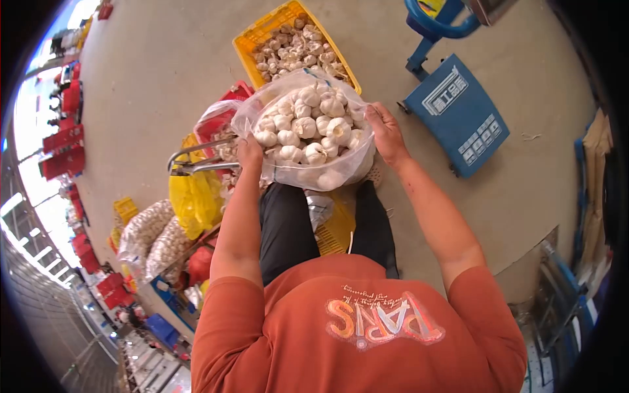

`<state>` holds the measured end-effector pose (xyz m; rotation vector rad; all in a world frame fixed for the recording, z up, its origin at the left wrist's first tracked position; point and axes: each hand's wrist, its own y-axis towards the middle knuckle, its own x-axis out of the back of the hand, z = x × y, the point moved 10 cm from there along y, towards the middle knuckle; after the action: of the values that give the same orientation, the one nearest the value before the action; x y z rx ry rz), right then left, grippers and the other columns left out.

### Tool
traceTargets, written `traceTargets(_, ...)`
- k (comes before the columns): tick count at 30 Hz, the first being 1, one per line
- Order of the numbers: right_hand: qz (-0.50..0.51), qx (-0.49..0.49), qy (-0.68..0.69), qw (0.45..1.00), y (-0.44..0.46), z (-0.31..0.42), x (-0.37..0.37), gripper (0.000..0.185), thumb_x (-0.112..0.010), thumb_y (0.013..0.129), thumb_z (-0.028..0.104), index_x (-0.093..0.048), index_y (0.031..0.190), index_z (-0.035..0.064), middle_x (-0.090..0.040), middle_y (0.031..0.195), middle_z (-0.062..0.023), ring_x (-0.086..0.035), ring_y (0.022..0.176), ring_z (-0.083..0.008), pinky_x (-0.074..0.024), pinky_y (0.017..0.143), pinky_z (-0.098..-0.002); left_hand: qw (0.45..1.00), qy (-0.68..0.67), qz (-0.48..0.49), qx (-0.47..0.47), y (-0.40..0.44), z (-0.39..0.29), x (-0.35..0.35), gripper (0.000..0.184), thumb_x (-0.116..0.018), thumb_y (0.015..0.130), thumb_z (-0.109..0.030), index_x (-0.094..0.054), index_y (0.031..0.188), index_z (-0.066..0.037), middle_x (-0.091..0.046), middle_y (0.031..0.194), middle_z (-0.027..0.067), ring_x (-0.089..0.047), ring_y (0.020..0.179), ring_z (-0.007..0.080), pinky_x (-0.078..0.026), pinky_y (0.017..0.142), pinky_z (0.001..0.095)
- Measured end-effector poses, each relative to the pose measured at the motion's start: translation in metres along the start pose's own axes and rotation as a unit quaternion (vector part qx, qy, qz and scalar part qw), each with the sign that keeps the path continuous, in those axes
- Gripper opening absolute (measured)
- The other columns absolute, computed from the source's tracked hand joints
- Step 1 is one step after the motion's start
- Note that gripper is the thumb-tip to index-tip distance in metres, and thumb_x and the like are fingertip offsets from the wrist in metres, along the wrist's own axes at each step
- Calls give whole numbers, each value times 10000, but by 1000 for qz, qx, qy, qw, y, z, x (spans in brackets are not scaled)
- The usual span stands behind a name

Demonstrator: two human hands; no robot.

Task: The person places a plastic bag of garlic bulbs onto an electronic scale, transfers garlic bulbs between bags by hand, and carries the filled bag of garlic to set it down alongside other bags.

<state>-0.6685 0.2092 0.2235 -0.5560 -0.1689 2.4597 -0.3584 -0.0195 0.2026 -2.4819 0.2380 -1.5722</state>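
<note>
A translucent white plastic bag (295,175) full of garlic bulbs (304,127) is held up above my knees, its mouth spread wide. My left hand (249,152) grips the bag's rim on the left side, fingers partly hidden by the plastic. On the opposite side, my right hand (388,133) pinches the rim between thumb and fingers. The bulbs inside are pale and trimmed, heaped close to the top. Just beyond the bag stands a yellow crate (244,56) holding rougher, browner garlic (295,49).
At my left are a metal-handled frame (190,168), a yellow plastic bag (196,203) and mesh sacks of garlic (147,226). A blue platform scale (457,114) stands on the floor to the right. Red crates (64,150) line the far left.
</note>
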Motion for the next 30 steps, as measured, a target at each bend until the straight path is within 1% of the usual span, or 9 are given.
traceTargets(3,30,10,-52,998,9,10,-14,273,-481,952,275,-599,1058,52,-544,871,54,-437,816,-37,-369,766,-188,995,6,-91,-50,2,7,1,463,-382,921,-332,-532,1005,98,-570,992,326,-540,951,461,-399,850,495)
traceTargets(9,10,5,-53,999,38,-4,-54,252,-480,951,273,-585,1015,53,-530,846,64,-436,801,-38,-374,744,-187,991,2,16,-135,9,9,-5,318,-465,877,-238,-506,955,67,-576,913,310,-545,883,467,-417,787,511)
traceTargets(12,35,-1,-61,998,45,-5,-64,242,-472,952,280,-580,928,65,-525,816,64,-438,779,-43,-386,723,-200,994,-36,49,-94,7,14,-6,302,-485,862,-205,-482,999,64,-560,960,315,-534,914,468,-416,803,505)
traceTargets(16,15,15,-67,998,49,2,-65,243,-457,954,279,-569,865,83,-522,785,60,-441,747,-55,-391,715,-212,985,-113,-9,-131,-6,14,-4,318,-514,833,-179,-458,1035,60,-552,999,307,-524,946,468,-418,819,497)
traceTargets(20,-98,-53,-37,993,58,-7,-47,191,-467,942,254,-510,844,96,-504,756,21,-484,723,-95,-405,701,-240,986,-147,14,-78,-11,22,-9,385,-509,831,-198,-458,1111,62,-557,1037,299,-521,1008,445,-411,868,472)
traceTargets(24,-80,-64,70,992,62,-15,-30,216,-436,949,257,-456,771,136,-454,677,-5,-453,645,-119,-397,625,-274,972,-228,11,-51,-9,28,-10,418,-489,866,-269,-475,1200,-17,-560,1104,269,-510,1069,427,-398,910,436)
traceTargets(26,-86,-61,113,988,55,-21,-21,249,-437,942,266,-450,729,138,-444,632,-16,-450,626,-132,-389,618,-275,977,-202,67,22,-1,51,-34,407,-477,878,-294,-500,1172,-14,-598,1053,217,-570,998,358,-427,860,401)
traceTargets(27,-128,-87,139,978,51,-29,-17,277,-444,933,275,-441,693,135,-428,599,-16,-446,614,-142,-386,621,-279,914,-368,150,82,-7,54,-48,414,-471,887,-310,-518,1150,6,-614,999,164,-589,900,246,-442,794,349)
traceTargets(30,-123,-130,185,966,23,-21,-19,368,-449,901,286,-361,574,141,-357,504,-7,-389,543,-162,-361,594,-303,877,-454,81,136,-41,56,-2,342,-453,909,-242,-560,1095,24,-623,950,119,-567,868,190,-440,759,330)
